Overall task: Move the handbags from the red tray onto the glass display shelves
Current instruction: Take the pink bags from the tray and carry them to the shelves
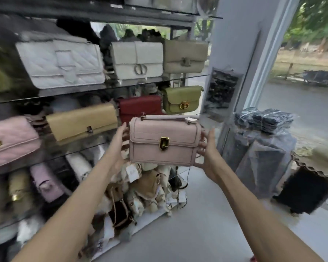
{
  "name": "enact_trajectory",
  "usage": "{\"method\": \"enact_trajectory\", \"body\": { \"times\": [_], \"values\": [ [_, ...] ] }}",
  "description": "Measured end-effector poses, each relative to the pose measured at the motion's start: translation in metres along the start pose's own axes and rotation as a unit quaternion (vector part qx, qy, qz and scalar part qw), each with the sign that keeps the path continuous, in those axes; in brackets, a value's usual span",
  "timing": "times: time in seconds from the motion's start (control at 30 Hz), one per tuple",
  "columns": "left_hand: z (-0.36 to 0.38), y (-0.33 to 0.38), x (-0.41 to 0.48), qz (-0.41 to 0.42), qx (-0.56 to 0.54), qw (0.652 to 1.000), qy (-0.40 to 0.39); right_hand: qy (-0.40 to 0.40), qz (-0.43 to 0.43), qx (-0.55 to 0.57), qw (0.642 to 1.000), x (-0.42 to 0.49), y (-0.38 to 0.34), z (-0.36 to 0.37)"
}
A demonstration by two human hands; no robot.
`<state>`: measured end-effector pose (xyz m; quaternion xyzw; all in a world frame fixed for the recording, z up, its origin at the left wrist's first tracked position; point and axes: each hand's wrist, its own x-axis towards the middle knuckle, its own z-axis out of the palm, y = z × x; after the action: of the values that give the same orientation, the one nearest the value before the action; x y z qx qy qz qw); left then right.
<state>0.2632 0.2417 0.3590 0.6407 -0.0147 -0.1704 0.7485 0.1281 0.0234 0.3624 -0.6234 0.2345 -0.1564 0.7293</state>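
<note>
A pale pink handbag (164, 141) with a gold clasp and a top handle hangs in the air in front of the glass display shelves (106, 87). My left hand (118, 143) grips its left side and my right hand (209, 155) grips its right side, fingers curled behind it. The bag is upright, level with the middle shelf, just in front of a red bag (139, 106) and below a green bag (182, 100). A red edge (253, 259) at the bottom of the view may be the red tray; most of it is out of view.
White, cream and beige bags (138, 60) fill the upper shelf; a tan clutch (81, 122) and a pink quilted bag (10, 142) stand on the middle one. Loose bags (146, 190) are piled on the floor below. Plastic-wrapped bundles (261, 146) stand to the right by the window.
</note>
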Motion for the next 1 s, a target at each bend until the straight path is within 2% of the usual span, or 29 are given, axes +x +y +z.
{"method": "enact_trajectory", "body": {
  "times": [0.13,0.27,0.43,0.67,0.87,1.0],
  "values": [
    [-0.093,0.009,-0.035,0.009,-0.025,0.997,0.066,-0.080,0.020,-0.011,0.997,-0.025,0.011,0.081],
    [-0.175,0.019,-0.083,0.017,-0.063,0.993,0.094,-0.154,0.023,-0.029,0.987,-0.057,0.023,0.158],
    [-0.266,0.029,-0.144,0.023,-0.057,0.978,0.198,-0.234,0.024,-0.038,0.971,-0.096,0.040,0.247],
    [-0.363,0.039,-0.214,0.063,-0.068,0.941,0.326,-0.337,0.035,-0.033,0.940,-0.142,0.061,0.364],
    [-0.434,0.052,-0.253,0.090,-0.110,0.894,0.425,-0.435,0.049,-0.071,0.896,-0.166,0.080,0.465],
    [-0.480,0.065,-0.265,0.109,-0.084,0.858,0.495,-0.481,0.026,-0.057,0.874,-0.180,0.082,0.535]
  ]
}}
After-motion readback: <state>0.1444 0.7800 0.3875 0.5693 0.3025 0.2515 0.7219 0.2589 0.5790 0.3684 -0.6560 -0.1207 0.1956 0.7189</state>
